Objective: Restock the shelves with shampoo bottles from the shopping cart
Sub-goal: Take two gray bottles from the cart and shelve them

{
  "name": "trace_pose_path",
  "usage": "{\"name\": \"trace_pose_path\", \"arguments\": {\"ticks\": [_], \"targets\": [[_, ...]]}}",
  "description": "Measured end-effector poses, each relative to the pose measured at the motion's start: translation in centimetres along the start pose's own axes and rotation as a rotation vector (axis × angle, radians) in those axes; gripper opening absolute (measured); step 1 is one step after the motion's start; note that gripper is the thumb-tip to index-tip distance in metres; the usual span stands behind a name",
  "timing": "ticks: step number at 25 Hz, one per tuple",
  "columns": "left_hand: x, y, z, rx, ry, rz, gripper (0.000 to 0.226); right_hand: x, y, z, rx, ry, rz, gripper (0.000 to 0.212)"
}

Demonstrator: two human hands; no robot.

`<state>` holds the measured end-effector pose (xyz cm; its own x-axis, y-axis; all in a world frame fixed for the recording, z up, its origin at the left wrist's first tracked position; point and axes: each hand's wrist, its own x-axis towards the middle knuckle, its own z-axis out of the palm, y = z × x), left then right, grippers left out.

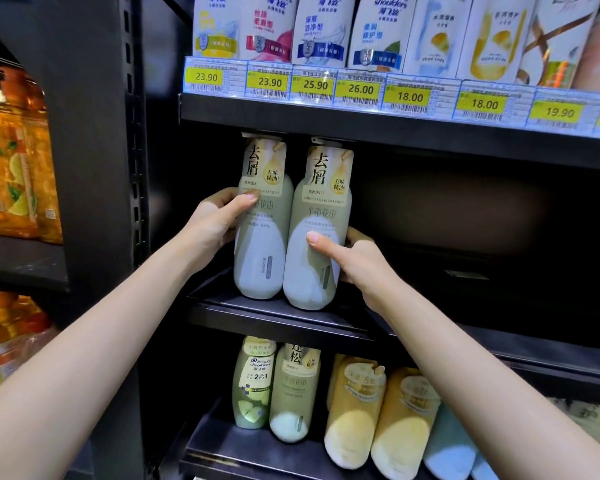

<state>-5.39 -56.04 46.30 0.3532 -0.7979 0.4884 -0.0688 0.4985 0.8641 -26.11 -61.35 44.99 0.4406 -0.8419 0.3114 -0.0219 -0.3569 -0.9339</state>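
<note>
Two pale green shampoo bottles with pump tops stand side by side at the left end of the middle shelf. My left hand grips the left bottle from its left side, thumb across the label. My right hand grips the right bottle from its right side, thumb on the front. Both bottles are upright, their bases on the dark shelf board. The shopping cart is out of view.
The rest of the middle shelf to the right is dark and bare. The top shelf holds white shampoo bottles above yellow price tags. Green and yellow bottles fill the bottom shelf. A black upright separates orange bottles at left.
</note>
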Motion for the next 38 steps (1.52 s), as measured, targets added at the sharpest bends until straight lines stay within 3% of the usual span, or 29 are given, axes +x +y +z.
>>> {"name": "trace_pose_path", "arguments": {"ticks": [2, 6, 11, 21, 26, 29, 32, 35, 38], "targets": [[-0.4, -0.3, -0.4, 0.004, -0.027, 0.004, 0.016, -0.5, 0.7, -0.1, -0.08, -0.044, 0.016, 0.056], [-2.0, -1.4, -1.1, 0.197, -0.131, -0.095, 0.063, -1.2, 1.8, -0.7, -0.12, 0.007, -0.028, 0.057], [-2.6, -1.5, -1.7, 0.297, -0.055, -0.089, 0.055, -1.1, 1.8, 0.2, -0.116, 0.038, -0.055, 0.049], [-3.4, -2.4, -3.6, 0.296, 0.086, -0.059, 0.053, 0.2, 2.3, 3.3, -0.165, 0.077, -0.079, 0.058], [-4.5, -2.8, -3.5, 0.321, 0.12, -0.046, 0.063, -1.0, 2.1, 3.7, -0.256, 0.096, -0.081, 0.058], [-7.6, -3.0, -3.1, 0.48, 0.191, -0.07, 0.077, -4.6, 2.1, 3.8, -0.356, 0.19, -0.125, 0.059], [-13.9, -2.5, -1.7, 0.739, 0.203, 0.031, 0.074, -11.8, 2.3, 3.3, -0.604, 0.187, -0.285, 0.055], [-22.0, -3.1, 0.0, 0.956, 0.064, 0.124, 0.072, -19.8, 4.6, 2.6, -0.841, 0.115, -0.325, 0.054], [-31.3, -5.1, 0.8, 1.171, -0.117, 0.119, 0.072, -27.7, 9.0, 2.9, -1.013, 0.006, -0.208, 0.057]]}}
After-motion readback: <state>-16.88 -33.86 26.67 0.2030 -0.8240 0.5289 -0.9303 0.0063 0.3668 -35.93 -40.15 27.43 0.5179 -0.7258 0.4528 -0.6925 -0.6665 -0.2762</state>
